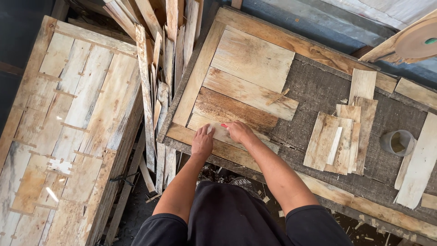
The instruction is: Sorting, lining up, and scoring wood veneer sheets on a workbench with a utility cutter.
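Observation:
My left hand (202, 141) lies flat, fingers together, on a pale wooden plank (214, 129) at the near edge of a wooden frame (196, 78) on the workbench. My right hand (237, 131) rests on the same plank, closed on a small red pencil or marker (224, 125) whose tip points left. Above this plank lie a dark brown plank (232, 108) and two lighter planks (251, 59), fitted side by side inside the frame. A thin wood sliver (278, 96) rests on one of them.
A stack of short boards (339, 139) lies to the right on the dark bench surface (314, 89), beside a small grey cup (398, 142). Loose slats (154, 82) stand in the gap on the left, next to a large assembled panel (68, 132). A tape roll (419, 42) sits top right.

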